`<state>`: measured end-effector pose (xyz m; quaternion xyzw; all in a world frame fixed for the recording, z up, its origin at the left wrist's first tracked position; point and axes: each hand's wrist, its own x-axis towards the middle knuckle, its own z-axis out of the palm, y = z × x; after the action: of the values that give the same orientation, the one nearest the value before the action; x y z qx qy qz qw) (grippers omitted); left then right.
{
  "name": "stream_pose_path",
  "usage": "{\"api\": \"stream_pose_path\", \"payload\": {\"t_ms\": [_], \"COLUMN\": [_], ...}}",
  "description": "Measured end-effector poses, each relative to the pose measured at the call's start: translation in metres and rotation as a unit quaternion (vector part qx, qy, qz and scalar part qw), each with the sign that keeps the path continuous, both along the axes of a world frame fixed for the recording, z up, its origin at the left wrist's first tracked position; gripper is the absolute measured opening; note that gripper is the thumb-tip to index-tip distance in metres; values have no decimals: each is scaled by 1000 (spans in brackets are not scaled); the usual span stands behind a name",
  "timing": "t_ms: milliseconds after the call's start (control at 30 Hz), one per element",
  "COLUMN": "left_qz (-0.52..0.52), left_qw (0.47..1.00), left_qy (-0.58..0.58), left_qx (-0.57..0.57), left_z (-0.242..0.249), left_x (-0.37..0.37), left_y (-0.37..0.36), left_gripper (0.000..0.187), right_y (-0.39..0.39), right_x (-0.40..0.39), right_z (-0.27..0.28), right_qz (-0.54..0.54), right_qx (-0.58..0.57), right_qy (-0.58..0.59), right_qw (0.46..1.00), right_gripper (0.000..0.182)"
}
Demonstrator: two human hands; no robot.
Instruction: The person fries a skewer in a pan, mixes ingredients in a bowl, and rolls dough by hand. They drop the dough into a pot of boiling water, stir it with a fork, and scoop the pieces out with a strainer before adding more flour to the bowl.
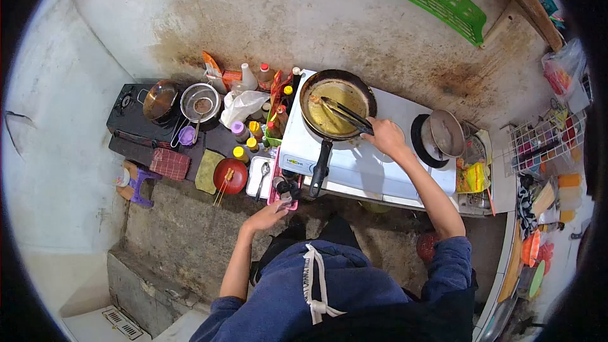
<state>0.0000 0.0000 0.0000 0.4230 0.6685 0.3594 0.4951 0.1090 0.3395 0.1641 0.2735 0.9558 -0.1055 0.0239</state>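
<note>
My right hand [384, 137] is closed round the handle end of black tongs [345, 113]. The tips of the tongs reach into a frying pan [369, 98] of yellowish oil, by a small brownish piece [315, 99]. The pan sits on the left part of a white stove [399, 177], its black handle [321, 168] pointing toward me. My left hand [269, 215] is at the near edge of a pink tray [292, 205] that holds dark-topped containers; its fingers are stretched out, and a grip on anything does not show.
Left of the stove are a red plate [237, 183] with skewered food, a white tray [253, 180] with a spoon, yellow-capped jars [240, 154], bottles, a strainer [200, 102] and a black stove [123, 111]. A metal pot [446, 133] stands on the white stove's right.
</note>
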Motion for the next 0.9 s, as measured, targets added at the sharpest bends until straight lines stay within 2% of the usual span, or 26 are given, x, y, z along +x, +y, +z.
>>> {"api": "stream_pose_path", "payload": {"t_ms": [67, 100, 167, 200, 233, 300, 367, 400, 433, 500, 567, 600, 667, 700, 800, 900], "left_qz": [24, 19, 74, 76, 77, 101, 99, 96, 93, 101, 119, 152, 145, 146, 167, 180], "left_qw": [995, 997, 997, 997, 996, 973, 970, 965, 958, 958, 956, 950, 952, 953, 946, 946], "left_qy": [-88, -68, -22, 8, 42, 187, 199, 223, 247, 237, 267, 274, 268, 263, 277, 270], "left_qx": [45, 31, 8, -11, -32, 95, 94, 101, 110, 124, 3, 18, -1, -20, -18, -14], "left_z": [-16, -26, -61, -51, -42, -90, -81, -82, -80, -81, -70, -53, -37, -35, -46, -51], "left_x": [1, -14, -3, 4, 6, 10, 14, 13, 12, 13, 16, 21, 23, 24, 25, 26], "left_y": [21, 22, 53, 66, 76, 98, 110, 113, 117, 125, 134, 135, 138, 140, 143, 144], "left_gripper": [37, 37, 29, 30, 32, 35, 35, 32, 30, 29, 30, 35, 38, 41, 45, 45], "right_y": [-1, -8, -5, -7, -11, -17, -27, -29, -32, -42, -45, -48, -52, -56, -65, -70], "right_x": [3, -3, 3, 9, 13, 27, 45, 54, 63, 81, 96, 102, 114, 118, 125, 131], "right_z": [4, -2, 1, 2, 5, 17, 31, 32, 32, 29, 16, 12, 1, 1, -3, -7], "right_qz": [28, 22, -1, -8, -17, -36, -69, -99, -105, -194, -209, -228, -257, -261, -298, -316], "right_qx": [15, 2, 6, 1, -6, -9, -50, -99, -97, -172, -190, -222, -276, -276, -331, -355], "right_qy": [7, 27, 33, 27, 69, 106, 188, 202, 202, 228, 248, 271, 313, 314, 356, 360], "right_qw": [999, 999, 999, 1000, 997, 994, 978, 969, 969, 938, 927, 908, 872, 870, 821, 802], "right_gripper": [36, 36, 39, 39, 40, 41, 43, 44, 44, 45, 46, 46, 45, 45, 47, 48]}}
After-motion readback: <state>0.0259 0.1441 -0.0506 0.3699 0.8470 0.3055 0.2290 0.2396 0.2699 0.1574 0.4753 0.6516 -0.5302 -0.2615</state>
